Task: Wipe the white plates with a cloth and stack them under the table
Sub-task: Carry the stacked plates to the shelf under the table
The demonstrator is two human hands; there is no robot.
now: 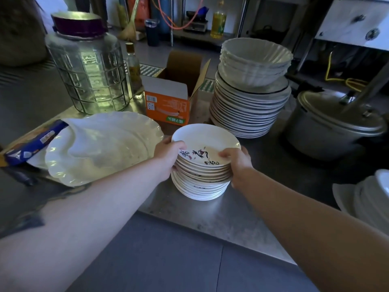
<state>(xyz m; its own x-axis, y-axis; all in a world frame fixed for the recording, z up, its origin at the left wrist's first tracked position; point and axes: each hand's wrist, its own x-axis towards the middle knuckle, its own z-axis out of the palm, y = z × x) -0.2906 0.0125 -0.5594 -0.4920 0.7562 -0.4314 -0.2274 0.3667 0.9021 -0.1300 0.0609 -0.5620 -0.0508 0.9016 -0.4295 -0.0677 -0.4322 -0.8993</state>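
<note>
**Inspector:** Start with the largest item.

**Assistant:** The steel table carried everything. At its left rear stood a large glass jar with a dark lid, and a slim bottle stood just beside it on the right. Off the right side of the table sat a lidded metal pot.

**Inspector:** Crockery?

**Assistant:** At the right rear was a tall stack of white plates, with nested fluted bowls on top of it. At the left lay large scalloped white plates, overlapping, with a blue packet lying against their left edge. More white dishes showed at the right border, only partly in view.

**Inspector:** And between those?

**Assistant:** An open orange and white carton stood between the jar and the tall stack, flaps up.

**Inspector:** The working item?

**Assistant:** A stack of small white plates stood near the front middle of the table, in front of the carton. The top plate bore dark brush lettering on its near rim. The upper plates sat slightly tilted relative to the lower ones.

**Inspector:** Hands?

**Assistant:** The left hand gripped the left side of that stack, thumb on the top rim and fingers curled around the upper plates. The right hand gripped the right side in the same way, thumb over the rim. Both were grasping the small plates. I could not tell whether the upper portion was clear of the lower plates.
</note>
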